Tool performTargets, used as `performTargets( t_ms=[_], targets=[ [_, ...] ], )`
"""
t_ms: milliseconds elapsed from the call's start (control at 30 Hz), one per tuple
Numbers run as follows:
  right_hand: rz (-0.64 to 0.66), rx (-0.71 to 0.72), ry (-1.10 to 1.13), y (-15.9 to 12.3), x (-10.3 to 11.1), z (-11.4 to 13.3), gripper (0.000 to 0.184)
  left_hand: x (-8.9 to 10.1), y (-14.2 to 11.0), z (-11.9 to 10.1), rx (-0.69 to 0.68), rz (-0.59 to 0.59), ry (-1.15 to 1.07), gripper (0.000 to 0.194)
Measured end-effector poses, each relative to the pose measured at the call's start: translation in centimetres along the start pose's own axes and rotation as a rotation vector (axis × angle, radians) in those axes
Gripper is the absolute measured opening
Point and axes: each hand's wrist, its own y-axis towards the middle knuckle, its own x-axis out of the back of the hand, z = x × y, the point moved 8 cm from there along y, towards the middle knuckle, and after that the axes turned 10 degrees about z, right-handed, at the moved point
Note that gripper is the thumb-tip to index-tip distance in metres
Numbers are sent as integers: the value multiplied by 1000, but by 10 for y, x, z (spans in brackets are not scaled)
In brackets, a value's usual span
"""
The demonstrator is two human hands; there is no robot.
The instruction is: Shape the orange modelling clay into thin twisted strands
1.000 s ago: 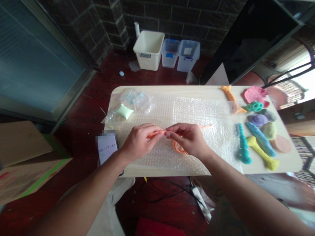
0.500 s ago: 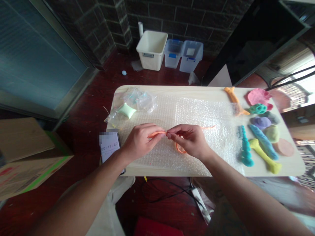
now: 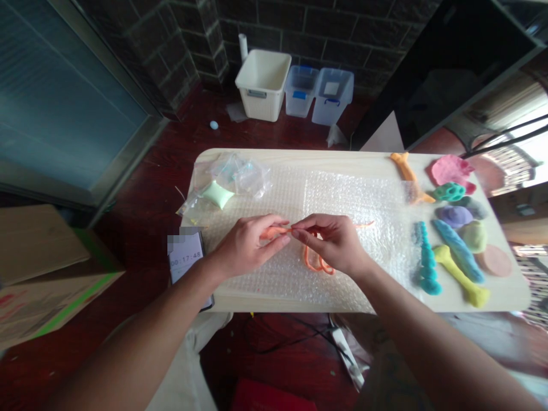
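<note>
Over the middle of the table, my left hand holds the thicker end of an orange strand of modelling clay between thumb and fingers. Close beside it, my right hand pinches the same strand where it thins out. Below the right hand, the thin strand hangs in loops onto the bubble wrap. Another length of it pokes out to the right past the knuckles. The fingers hide part of the clay.
Clay shapes stand on the right: a teal stacked piece, a yellow bone shape, a blue roll, an orange piece and a pink one. At left are a phone, a pale green packet and plastic bags.
More of the thin orange strand now lies in loops under my right hand. My left fingers have opened slightly around the thick end, and the view has shifted a little.
</note>
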Motion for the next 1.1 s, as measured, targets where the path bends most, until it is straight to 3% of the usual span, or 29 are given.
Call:
performTargets(
  t_ms=[133, 233, 400, 467, 567, 667, 767, 933, 1100],
  targets=[
    [25, -41, -4, 2, 0, -4, 19, -4, 3, 8, 47, 14, -91, 13],
    [45, -51, 16, 4, -4, -7, 29, -8, 5, 8, 38, 34, -117, 27],
    [58, -33, -83, 3, -5, -5, 15, -14, 6, 6, 26, 83, -53, 41],
    [53, -6, -107, 2, -3, -2, 13, -14, 5, 6, 44, 97, -8, 36],
    [29, 17, -110, -2, -2, 2, 12, -14, 4, 2, 27, 124, 109, 10],
    [32, -6, -83, -5, -5, 1, 13, -15, 1, 1, 41, 139, 102, 17],
    [53, -28, -46, -10, -11, 0, 18, -12, -4, 1, 40, 77, -4, 11],
    [66, 0, -149, -18, -18, 6, 19, -11, -12, -4, -9, 13, -26, 9],
    [18, 36, -227, -21, -15, 14, 17, -11, -13, -2, 49, 25, -54, 12]
  ],
)
